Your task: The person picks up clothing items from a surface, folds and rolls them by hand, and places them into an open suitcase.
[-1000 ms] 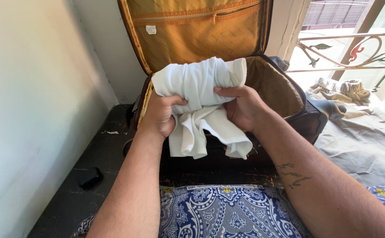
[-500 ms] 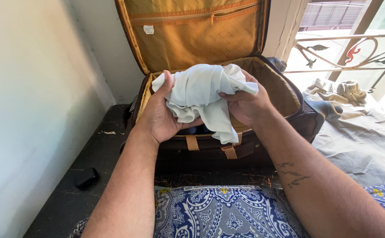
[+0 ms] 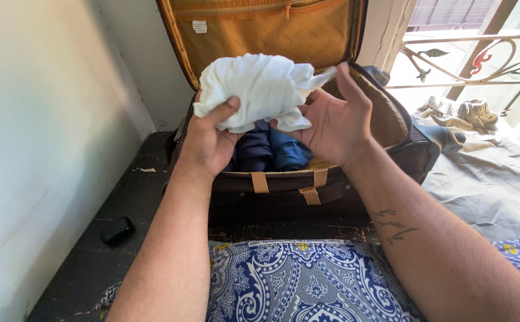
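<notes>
Head cam: both hands up over the open suitcase (image 3: 331, 179) w/ a bunched white cloth (image 3: 260, 89). Left hand (image 3: 209, 143) fingers clamped on its left side, right hand (image 3: 334, 119) fingers curled round the right. Dark blue rolled clothes (image 3: 272, 152) sit inside below.

Blue paisley cloth (image 3: 307, 280), small black object (image 3: 117, 229) (on floor), railing (image 3: 480, 59)

A white garment (image 3: 258, 88), rolled into a rumpled, creased bundle, sits gripped between both hands, one loose corner poking out rightward.
</notes>
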